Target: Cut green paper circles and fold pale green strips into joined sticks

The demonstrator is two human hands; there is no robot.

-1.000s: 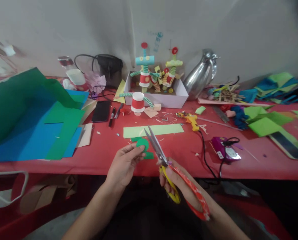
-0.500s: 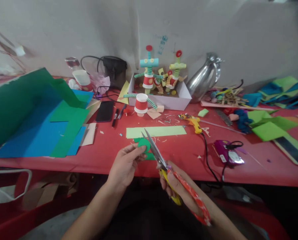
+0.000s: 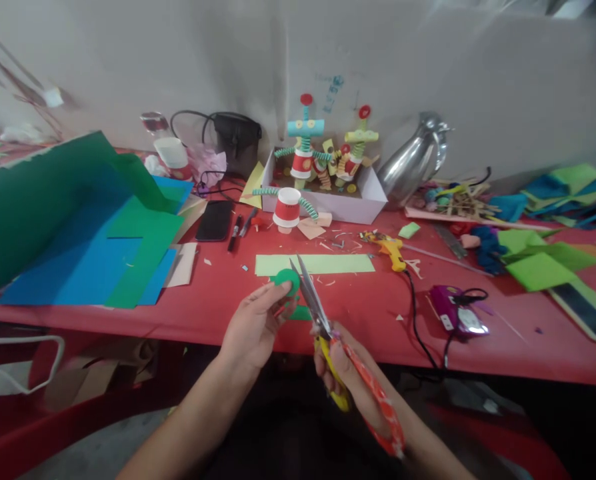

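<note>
Between thumb and fingers, my left hand (image 3: pixel 258 317) pinches a small round piece of green paper (image 3: pixel 285 280). My right hand (image 3: pixel 351 367) grips a pair of scissors (image 3: pixel 318 303) with one yellow and one red handle. The blades point away from me, slightly parted, just right of the green disc. Beyond the hands lies a light green paper strip (image 3: pixel 328 264) on the red table. Part of another green paper piece (image 3: pixel 301 313) shows behind my left fingers.
Farther back stand a red-and-white paper cup figure (image 3: pixel 287 208), a white box (image 3: pixel 328 205) of similar figures and a steel jug (image 3: pixel 413 160). A yellow glue gun (image 3: pixel 392 253) with its cord lies right. Blue card (image 3: pixel 68 267), a phone (image 3: pixel 215 221) and pens (image 3: pixel 235 233) are left.
The scissor blades have opened a little wider beside the green disc. My left hand still pinches the disc, which has turned slightly. The whole view has shifted a little.
</note>
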